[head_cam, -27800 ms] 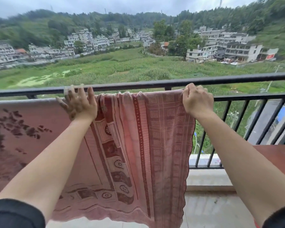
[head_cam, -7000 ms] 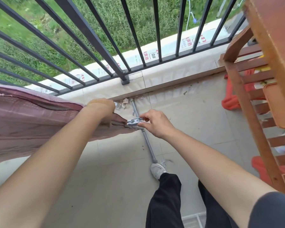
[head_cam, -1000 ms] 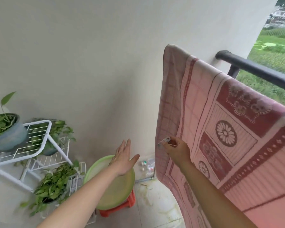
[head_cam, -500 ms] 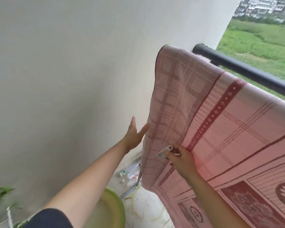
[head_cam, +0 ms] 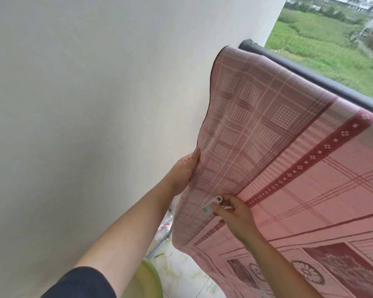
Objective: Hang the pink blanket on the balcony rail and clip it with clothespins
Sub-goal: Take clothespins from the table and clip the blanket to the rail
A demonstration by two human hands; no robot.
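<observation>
Clothespin (head_cam: pixel 211 204), pinched in right hand (head_cam: pixel 235 218), points left toward blanket (head_cam: pixel 267 147) edge gripped by left hand (head_cam: pixel 184 173).

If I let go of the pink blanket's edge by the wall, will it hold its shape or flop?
Probably flop: the pink blanket sags and curves where the left hand pushes its edge, so it looks limp. It seems thin and light, draping closely over the rail. The clothespin in the right hand should bite it easily.

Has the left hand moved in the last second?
Yes. The left hand, held open and clear of the pink blanket a second ago, has reached rightward and now grips its edge near the wall.
</observation>
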